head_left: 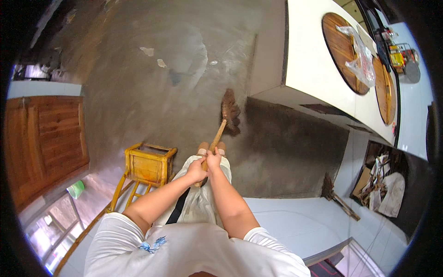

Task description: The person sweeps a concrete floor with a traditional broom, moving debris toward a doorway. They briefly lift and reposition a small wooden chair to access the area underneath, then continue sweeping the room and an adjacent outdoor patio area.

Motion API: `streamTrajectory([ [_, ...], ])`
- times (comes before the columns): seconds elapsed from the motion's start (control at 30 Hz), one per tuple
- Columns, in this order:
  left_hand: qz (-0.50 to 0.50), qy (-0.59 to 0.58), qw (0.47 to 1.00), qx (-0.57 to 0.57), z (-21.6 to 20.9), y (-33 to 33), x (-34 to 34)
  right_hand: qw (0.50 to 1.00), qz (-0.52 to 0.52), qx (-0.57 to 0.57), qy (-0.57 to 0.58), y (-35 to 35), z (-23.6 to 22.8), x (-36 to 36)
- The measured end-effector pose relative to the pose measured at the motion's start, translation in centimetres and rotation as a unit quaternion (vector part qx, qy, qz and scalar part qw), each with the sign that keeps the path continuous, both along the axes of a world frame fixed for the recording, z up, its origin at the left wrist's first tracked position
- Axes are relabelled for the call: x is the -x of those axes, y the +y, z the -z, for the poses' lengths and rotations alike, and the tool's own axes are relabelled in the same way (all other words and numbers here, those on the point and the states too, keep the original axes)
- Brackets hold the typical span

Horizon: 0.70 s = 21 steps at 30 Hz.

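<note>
I hold a short broom (pixel 229 111) with a wooden handle and a brown bristle head resting on the grey concrete floor. Both hands grip the handle, one above the other. My left hand (pixel 197 171) wraps the lower end of the handle near my body. My right hand (pixel 213 159) closes around it just above. The bristles lie on the floor beside the base of a white counter (pixel 309 64), ahead of my feet.
A yellow wooden chair (pixel 146 164) stands at my left. A brown wooden door (pixel 44 138) is further left. Two round wooden lids (pixel 344 51) and a clear plastic bag (pixel 362 57) sit on the counter. Another broom (pixel 339 196) leans at the right wall.
</note>
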<state>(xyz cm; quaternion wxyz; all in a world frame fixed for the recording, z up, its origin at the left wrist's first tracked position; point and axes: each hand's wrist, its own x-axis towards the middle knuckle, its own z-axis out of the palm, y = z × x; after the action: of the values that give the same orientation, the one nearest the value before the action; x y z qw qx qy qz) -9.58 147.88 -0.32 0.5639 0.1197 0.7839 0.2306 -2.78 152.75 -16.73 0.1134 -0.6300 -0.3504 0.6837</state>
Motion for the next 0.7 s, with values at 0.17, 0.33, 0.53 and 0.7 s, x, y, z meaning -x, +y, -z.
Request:
streamTrajectory([
  [0.17, 0.011, 0.048, 0.997, -0.061, -1.6, 1.1, -3.1, 0.992, 0.062, 0.065, 0.092, 3.3, -6.1, -2.4],
  [0.33, -0.139, -0.096, 0.981, -0.091, 1.5, 4.0, -3.6, 0.992, -0.007, 0.126, 0.001, 7.5, -6.6, -2.8],
  [0.53, -0.234, -0.192, 0.952, -0.039, 3.0, 5.7, -0.6, 0.982, -0.112, 0.138, -0.066, 8.5, -4.7, 0.0],
  [0.7, -0.188, -0.128, 0.974, -0.018, 2.1, 3.2, 7.3, 0.969, -0.164, 0.159, -0.088, 5.5, -4.1, 8.0],
])
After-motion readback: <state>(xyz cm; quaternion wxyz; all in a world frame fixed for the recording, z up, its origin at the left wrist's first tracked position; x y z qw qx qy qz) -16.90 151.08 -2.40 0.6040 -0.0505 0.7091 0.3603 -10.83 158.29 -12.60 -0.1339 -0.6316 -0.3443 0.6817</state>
